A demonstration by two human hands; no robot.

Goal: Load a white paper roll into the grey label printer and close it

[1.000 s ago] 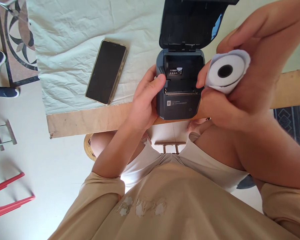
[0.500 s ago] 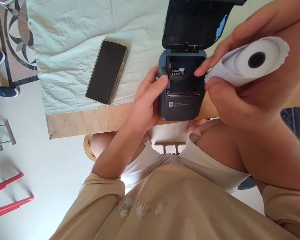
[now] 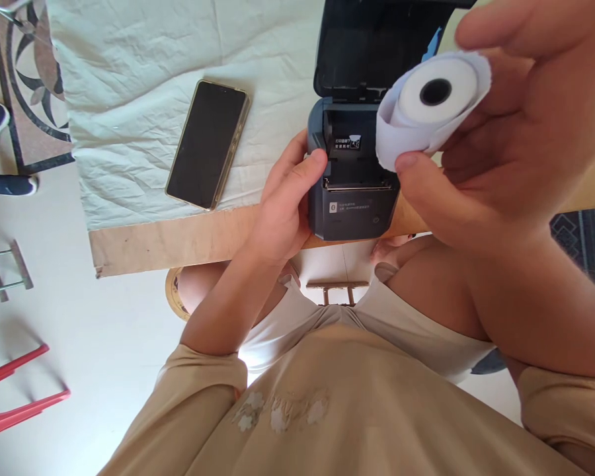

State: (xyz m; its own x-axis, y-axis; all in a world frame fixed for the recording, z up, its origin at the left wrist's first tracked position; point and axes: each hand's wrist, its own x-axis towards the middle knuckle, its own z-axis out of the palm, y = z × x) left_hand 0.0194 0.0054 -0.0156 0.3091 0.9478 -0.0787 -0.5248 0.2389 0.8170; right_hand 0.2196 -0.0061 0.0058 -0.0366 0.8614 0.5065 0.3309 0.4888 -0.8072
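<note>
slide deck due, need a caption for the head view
The left hand grips an open black printer; the right hand holds a white paper roll near it.

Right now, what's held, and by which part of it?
Left grip: black printer, by its left side. Right grip: paper roll, by its lower outer edge.

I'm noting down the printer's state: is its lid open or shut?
Open: the lid is swung back on its hinge, away from the printer, leaving the label inside visible.
</note>
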